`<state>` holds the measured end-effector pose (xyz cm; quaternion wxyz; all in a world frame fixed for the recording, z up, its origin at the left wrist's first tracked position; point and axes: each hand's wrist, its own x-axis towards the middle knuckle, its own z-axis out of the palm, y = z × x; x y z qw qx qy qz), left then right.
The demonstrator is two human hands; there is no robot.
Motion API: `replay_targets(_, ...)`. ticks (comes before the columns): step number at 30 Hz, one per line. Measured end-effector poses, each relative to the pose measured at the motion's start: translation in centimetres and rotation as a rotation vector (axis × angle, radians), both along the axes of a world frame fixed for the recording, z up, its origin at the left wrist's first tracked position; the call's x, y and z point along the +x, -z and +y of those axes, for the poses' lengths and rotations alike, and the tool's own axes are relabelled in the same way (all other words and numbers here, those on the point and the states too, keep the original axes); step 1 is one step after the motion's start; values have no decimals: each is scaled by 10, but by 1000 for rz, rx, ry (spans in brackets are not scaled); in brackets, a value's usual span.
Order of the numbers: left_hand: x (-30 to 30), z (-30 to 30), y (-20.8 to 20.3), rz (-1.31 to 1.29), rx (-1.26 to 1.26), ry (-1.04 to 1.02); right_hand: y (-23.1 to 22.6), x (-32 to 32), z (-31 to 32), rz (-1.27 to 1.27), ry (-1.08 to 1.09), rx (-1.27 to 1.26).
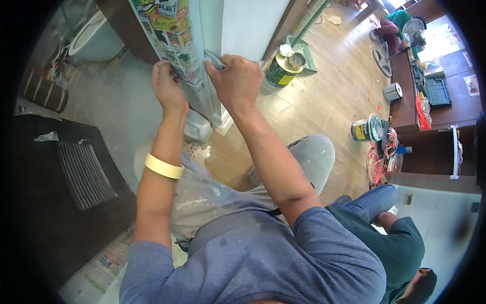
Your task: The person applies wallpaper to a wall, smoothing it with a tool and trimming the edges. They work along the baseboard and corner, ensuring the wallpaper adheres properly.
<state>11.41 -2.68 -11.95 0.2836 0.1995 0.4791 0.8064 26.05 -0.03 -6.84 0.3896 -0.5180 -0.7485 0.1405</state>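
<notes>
A strip of colourful printed paper (174, 38) covers part of a pale door frame (211, 30) in front of me. My left hand (168, 86) is at the paper's lower left edge, its fingers curled in against it. Higher on the right, my right hand (237, 81) is closed in a pinch at the frame's edge. Between its thumb and fingers shows a thin greyish piece (214, 60), partly hidden, whose kind I cannot make out. Round my left forearm sits a roll of cream masking tape (164, 166).
Beyond the frame stand an open paint can (280, 73) and a green dustpan (304, 55). Another paint bucket (365, 129) is beside tangled orange cable (377, 164). One person crouches close on my right; another works far right. A toilet (96, 40) is at left.
</notes>
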Motion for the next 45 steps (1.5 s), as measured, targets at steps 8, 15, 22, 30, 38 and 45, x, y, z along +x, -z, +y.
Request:
replay_targets(8,-2,3,0,5,25,40,54,0,-2,-57,62,-135)
replay_targets(15,14,-46,3,107,-142,72,45,53,-31,-83,-233,-276)
replay_targets(22,139,-84,27,-67,-225,320,40,88,-35,-164,-502,-166)
replay_targets(30,135,-58,34,-37,-136,59,44,98,-31,201,-668,-411)
replay_targets(38,104,-47,-25,504,-170,-300,22,113,-22,332,-678,-506)
replay_targets(45,92,-19,-63,823,10,-567,21,113,-22,318,-653,-442)
